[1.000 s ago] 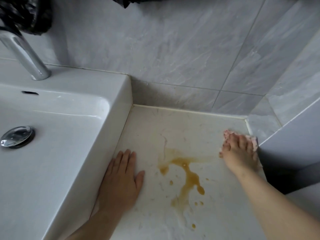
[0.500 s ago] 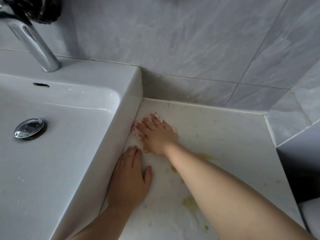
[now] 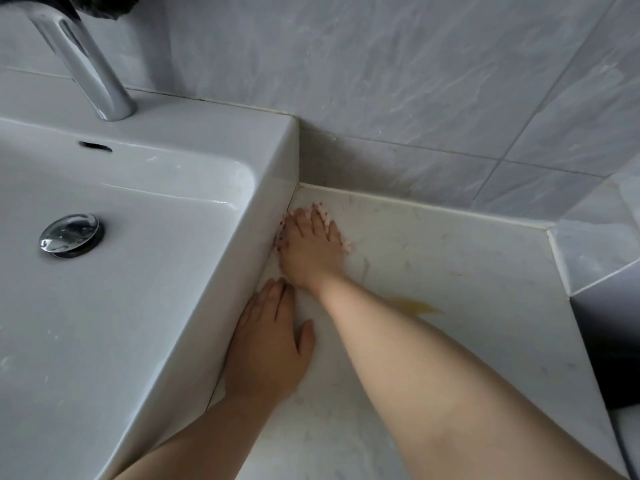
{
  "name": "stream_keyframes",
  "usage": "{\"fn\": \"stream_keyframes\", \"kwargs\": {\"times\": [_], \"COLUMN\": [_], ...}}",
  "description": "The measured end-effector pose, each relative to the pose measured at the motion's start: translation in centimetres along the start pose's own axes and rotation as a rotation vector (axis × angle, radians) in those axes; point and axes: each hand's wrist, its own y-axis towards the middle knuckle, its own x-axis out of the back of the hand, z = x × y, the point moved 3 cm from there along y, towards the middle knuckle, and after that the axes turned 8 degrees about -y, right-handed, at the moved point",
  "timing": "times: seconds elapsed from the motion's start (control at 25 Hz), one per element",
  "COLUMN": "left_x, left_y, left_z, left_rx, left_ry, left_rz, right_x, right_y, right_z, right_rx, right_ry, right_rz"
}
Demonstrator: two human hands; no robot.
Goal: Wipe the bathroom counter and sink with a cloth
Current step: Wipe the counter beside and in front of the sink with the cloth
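My right hand (image 3: 311, 249) lies flat on a pink cloth (image 3: 344, 244), pressing it onto the pale marble counter (image 3: 450, 271) right against the outer wall of the white sink (image 3: 138, 306). Only the cloth's edges show around the fingers. My left hand (image 3: 268, 344) rests flat on the counter just nearer to me, fingers straight along the sink's side, holding nothing. A yellow-brown stain (image 3: 415, 305) shows on the counter right of my right forearm; part of it is hidden under the arm.
A chrome tap (image 3: 90, 71) stands at the back of the sink and a chrome drain plug (image 3: 71, 234) sits in the basin. Grey tiled walls (image 3: 415, 98) close the counter at the back and right. A dark gap (image 3: 609, 341) lies past the counter's right edge.
My right hand swept the cloth from the counter's far right corner leftward over the stain to the sink's side, then a little further back. The stain is much smaller. The left hand stayed put.
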Motion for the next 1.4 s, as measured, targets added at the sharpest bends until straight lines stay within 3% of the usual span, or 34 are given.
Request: {"fn": "stream_keyframes", "kwargs": {"times": [0.12, 0.32, 0.44, 0.52, 0.64, 0.72, 0.84, 0.96, 1.0, 1.08, 1.2, 1.28, 1.4], "left_x": [0.2, 0.4, 0.4, 0.5, 0.5, 0.4, 0.3, 0.2, 0.2, 0.2, 0.2, 0.2, 0.1], "left_y": [0.1, 0.0, 0.1, 0.0, 0.0, 0.0, 0.0, 0.1, 0.0, 0.0, -0.1, -0.1, 0.1], "left_z": [-0.1, -0.4, -0.4, -0.4, -0.4, -0.4, -0.3, -0.3, -0.2, -0.2, -0.2, -0.2, -0.1], "left_rx": [-0.011, -0.015, -0.015, -0.018, -0.024, -0.028, -0.024, -0.019, -0.019, -0.026, -0.025, -0.022, -0.021], "left_ry": [0.004, 0.012, 0.017, 0.015, 0.013, 0.013, -0.002, -0.010, -0.010, -0.002, -0.004, -0.002, 0.000], "left_rz": [-0.006, -0.008, -0.006, 0.002, 0.006, 0.007, 0.001, -0.003, -0.002, 0.002, 0.010, -0.002, 0.000], "right_x": [0.6, 2.8, 3.2, 2.4, 0.4, 0.4, 1.1, 1.1, 1.0, 0.7, 0.0, 0.5, 1.2], "right_y": [-1.0, -10.8, -13.3, -11.8, -9.8, -10.3, -14.3, -16.8, -15.9, -12.9, -11.5, -13.0, -15.9], "right_z": [-6.0, -23.1, -24.1, -19.8, -12.9, -14.3, -22.2, -25.3, -23.2, -17.2, -13.4, -17.6, -25.9], "right_rx": [-0.113, -0.613, -0.770, -0.647, -0.322, -0.182, -0.302, -0.651, -0.627, -0.364, -0.131, -0.178, -0.464], "right_ry": [-0.097, -0.087, -0.094, -0.085, -0.065, -0.087, -0.162, -0.158, -0.158, -0.086, -0.044, -0.128, -0.168], "right_rz": [0.010, -0.113, -0.138, -0.164, -0.101, -0.097, -0.260, -0.192, -0.231, -0.264, -0.101, -0.170, -0.188]}}
